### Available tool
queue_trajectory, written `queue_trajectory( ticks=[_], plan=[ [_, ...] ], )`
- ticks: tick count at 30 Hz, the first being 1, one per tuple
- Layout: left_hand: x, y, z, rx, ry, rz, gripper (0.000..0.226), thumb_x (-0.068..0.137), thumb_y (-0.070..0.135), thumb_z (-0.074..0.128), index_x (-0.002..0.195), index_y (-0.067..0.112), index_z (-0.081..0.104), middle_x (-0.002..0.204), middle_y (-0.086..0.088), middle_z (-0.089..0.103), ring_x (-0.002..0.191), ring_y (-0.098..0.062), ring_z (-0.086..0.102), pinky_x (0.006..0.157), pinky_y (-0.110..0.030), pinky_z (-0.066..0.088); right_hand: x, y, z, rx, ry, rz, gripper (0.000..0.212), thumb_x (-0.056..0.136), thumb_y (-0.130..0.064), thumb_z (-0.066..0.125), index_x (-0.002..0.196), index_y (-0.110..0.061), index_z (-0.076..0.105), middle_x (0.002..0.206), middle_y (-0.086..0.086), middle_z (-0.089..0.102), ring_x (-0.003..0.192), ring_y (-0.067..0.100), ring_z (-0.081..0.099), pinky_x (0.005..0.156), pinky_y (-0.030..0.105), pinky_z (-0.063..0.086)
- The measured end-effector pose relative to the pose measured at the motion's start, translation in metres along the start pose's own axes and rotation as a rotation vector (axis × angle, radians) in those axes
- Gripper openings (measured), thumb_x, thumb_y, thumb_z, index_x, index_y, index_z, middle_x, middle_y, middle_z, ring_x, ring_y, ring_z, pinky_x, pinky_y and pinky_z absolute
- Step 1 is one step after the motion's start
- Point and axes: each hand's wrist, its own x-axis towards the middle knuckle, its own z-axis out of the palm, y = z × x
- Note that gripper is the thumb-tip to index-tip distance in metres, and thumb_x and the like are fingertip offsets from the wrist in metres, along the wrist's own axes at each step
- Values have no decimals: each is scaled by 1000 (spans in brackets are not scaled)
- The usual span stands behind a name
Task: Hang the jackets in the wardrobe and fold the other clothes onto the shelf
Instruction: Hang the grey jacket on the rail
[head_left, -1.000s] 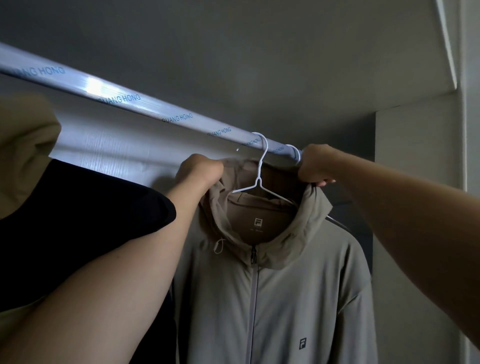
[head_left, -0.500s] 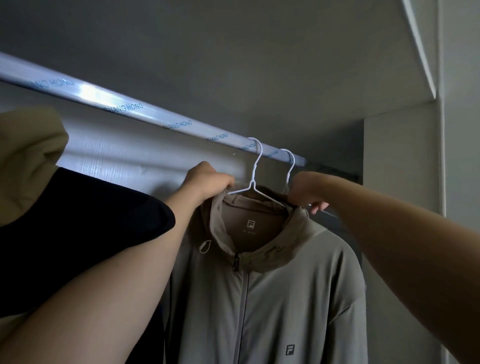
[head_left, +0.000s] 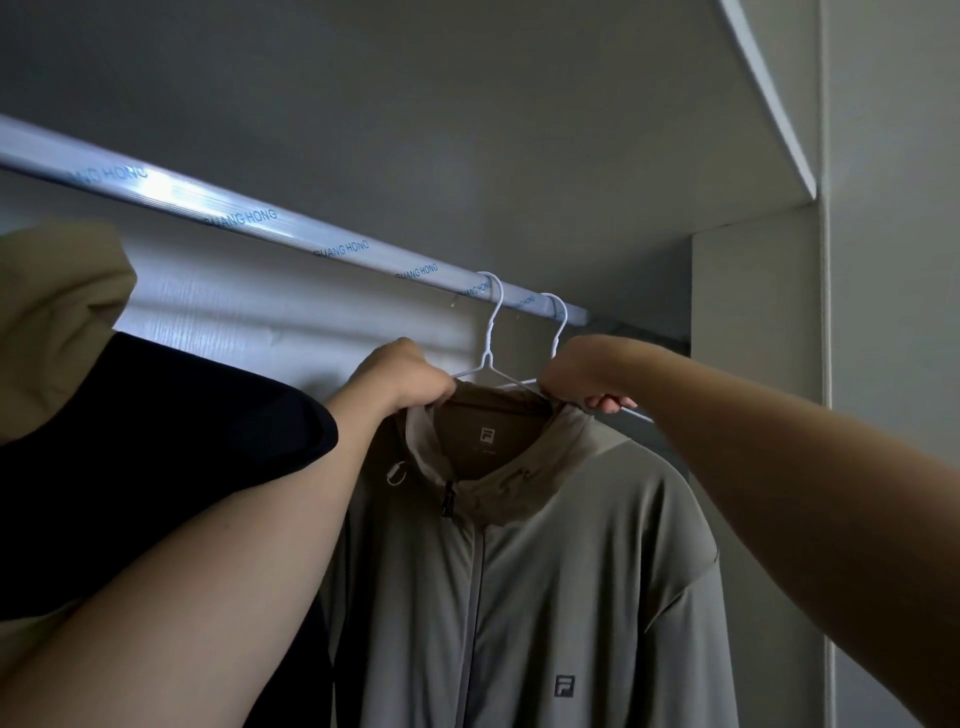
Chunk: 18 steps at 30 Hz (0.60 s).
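1. Below the rail (head_left: 260, 223), far left, a tan garment (head_left: 62, 312) shows; I cannot tell whether it hangs.
2. The left hand (head_left: 402, 376) clamps the collar of the grey jacket (head_left: 545, 571) under the rail.
3. Its white hanger (head_left: 491, 358) is hooked over the rail, so this jacket looks hung. Folding is not in view.
4. The right hand (head_left: 582, 374) grips the collar's other side.
5. Beyond the rail's right end stands the wardrobe's pale side panel (head_left: 753, 338), in dim light.

Rail (head_left: 311, 244): glossy metal under clear printed film. Hanger (head_left: 488, 358) on the rail: thin white-coated wire. Jacket (head_left: 545, 571) below the rail: smooth matt cloth; back panel (head_left: 260, 312) behind it, faint wood grain.
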Motion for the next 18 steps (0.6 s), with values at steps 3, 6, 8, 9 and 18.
queue_trajectory(
  ticks=[3, 6, 8, 9, 18],
  plan=[
    [0, -3, 3, 5, -6, -11, 12, 59, 11, 67, 65, 1, 64, 45, -8, 50, 38, -25, 46, 42, -22, 36, -1, 0, 3, 95, -49, 58, 23, 96, -20, 39, 77, -10, 47, 28, 0, 39, 19, 13, 35, 35, 13, 37],
    [2, -7, 3, -118, 54, -8, 17, 67, 4, 62, 78, -5, 70, 51, -11, 54, 41, -25, 46, 42, -22, 36, 1, 2, 1, 124, -101, 100, 24, 92, -25, 43, 73, -11, 47, 35, 0, 44, 25, 14, 40, 40, 14, 38],
    [2, -6, 2, -178, 101, -1, 13, 72, 3, 60, 79, -3, 69, 57, -10, 55, 49, -24, 49, 44, -21, 36, 1, 3, -3, 126, -146, 104, 18, 88, -26, 44, 75, -15, 50, 43, -1, 47, 31, 15, 44, 47, 16, 39],
    [2, -6, 2, -198, 127, 9, 10, 74, 3, 59, 79, -1, 67, 62, -8, 56, 56, -24, 51, 46, -21, 35, 1, 3, -5, 132, -170, 100, 17, 88, -25, 43, 76, -15, 51, 44, -1, 47, 32, 15, 44, 49, 16, 40],
    [6, 0, -3, -244, 282, 91, 37, 78, -2, 51, 64, 22, 75, 83, 6, 72, 86, -17, 66, 79, -30, 57, 8, 3, -20, 281, 32, 80, 15, 93, -8, 53, 78, -7, 55, 52, 7, 53, 40, 15, 50, 47, 23, 48]
  ],
)
